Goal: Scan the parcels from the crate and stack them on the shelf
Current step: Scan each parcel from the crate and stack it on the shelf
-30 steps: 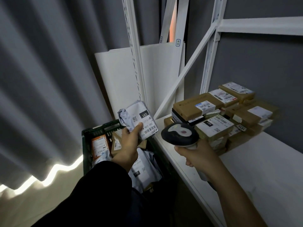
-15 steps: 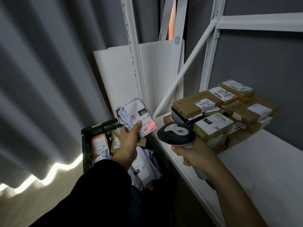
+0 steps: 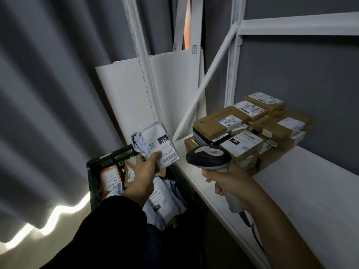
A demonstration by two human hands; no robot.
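Gripping parcel (image 3: 155,140), left fingers (image 3: 153,157); right fingers (image 3: 210,179) clasp scanner (image 3: 208,156); boxes (image 3: 242,131) crowd shelf (image 3: 303,193); crate (image 3: 108,160) beside

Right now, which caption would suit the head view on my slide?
Left hand holds a grey mailer beside the scanner gripped in the right hand, crate below, stacked boxes on the shelf.

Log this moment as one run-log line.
left hand: holds grey mailer, label up | right hand: grips scanner beside it | crate: more parcels inside | shelf: brown boxes stacked | step: mailer not yet shelved
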